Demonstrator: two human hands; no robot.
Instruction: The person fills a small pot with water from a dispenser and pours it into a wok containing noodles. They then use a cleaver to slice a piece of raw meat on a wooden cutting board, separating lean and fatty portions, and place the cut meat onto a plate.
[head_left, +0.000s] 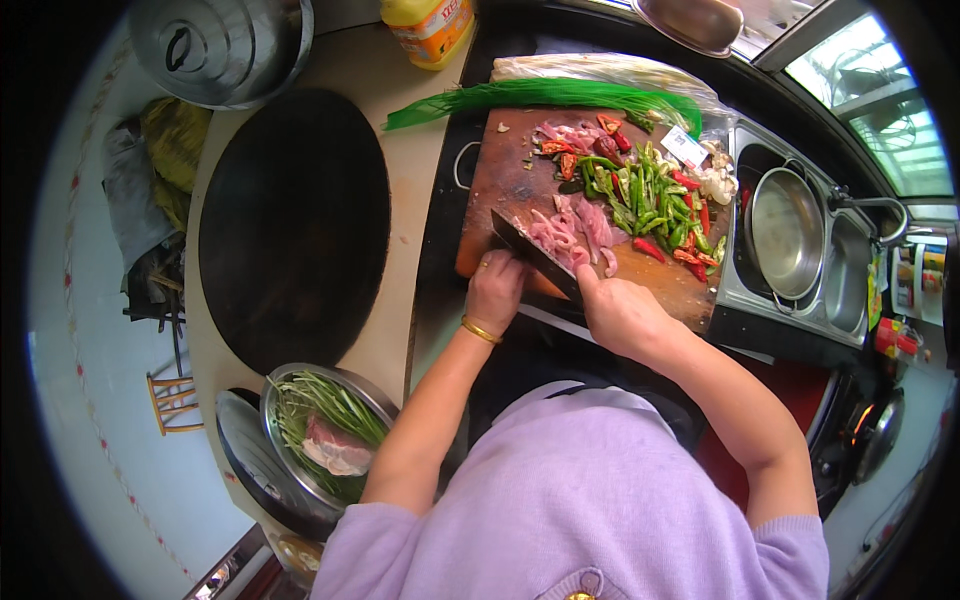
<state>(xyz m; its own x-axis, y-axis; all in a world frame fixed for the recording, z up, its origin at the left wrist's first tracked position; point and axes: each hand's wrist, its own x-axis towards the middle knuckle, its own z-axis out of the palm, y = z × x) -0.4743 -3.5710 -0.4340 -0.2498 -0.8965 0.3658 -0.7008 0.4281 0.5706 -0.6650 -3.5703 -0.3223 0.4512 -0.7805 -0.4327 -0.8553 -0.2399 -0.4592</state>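
Observation:
My right hand (619, 307) grips a cleaver (536, 259) whose dark blade slants over the near left part of the wooden cutting board (499, 195). On the blade's left side, my left hand (496, 289) is bent with its fingertips hidden from view; whether it holds anything I cannot tell. Strips of raw meat (559, 234) lie just beyond the blade. Cut green peppers (645, 195) with some red chili peppers (649, 250) are heaped to their right. More meat pieces (574, 137) lie at the board's far side, and garlic bulbs (716, 180) at its right edge.
A green mesh bag (547, 96) lies along the board's far edge. To the right is a steel sink (847, 270) with a metal pan (787, 232). At left are a round black board (296, 225) and a steel bowl (271, 420) holding green stalks and raw meat (337, 446).

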